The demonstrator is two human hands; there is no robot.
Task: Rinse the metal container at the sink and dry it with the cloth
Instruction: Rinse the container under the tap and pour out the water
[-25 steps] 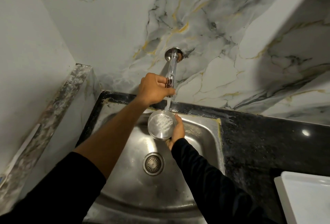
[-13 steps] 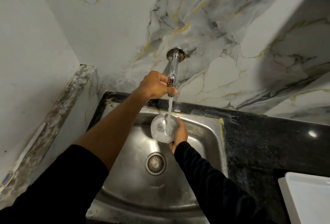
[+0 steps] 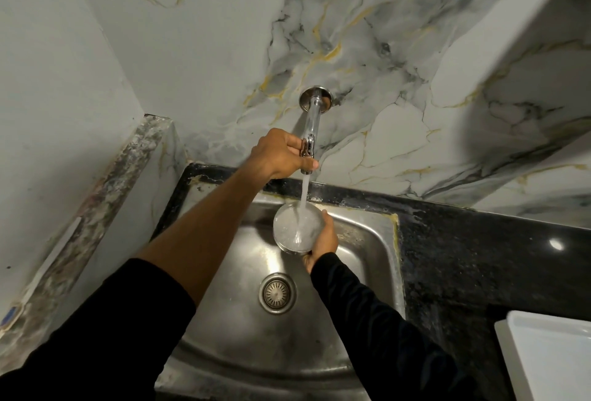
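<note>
A small round metal container (image 3: 287,234) sits over the steel sink (image 3: 367,240), mouth up and foaming with water. My right hand (image 3: 324,240) is wrapped around its right side and underside. A stream of water falls into it from the chrome wall tap (image 3: 311,132). My left hand (image 3: 281,154) grips the tap's handle near the spout. No cloth is visible.
The drain (image 3: 277,293) lies in the basin below the container. A black stone counter (image 3: 479,256) runs to the right, with a white tray (image 3: 550,356) at its near right corner. Marble wall behind, a ledge (image 3: 96,202) at the left.
The water stream has grown longer and fuller, and the container now sits lower under the tap and is brimming. My left hand stays on the tap handle.
</note>
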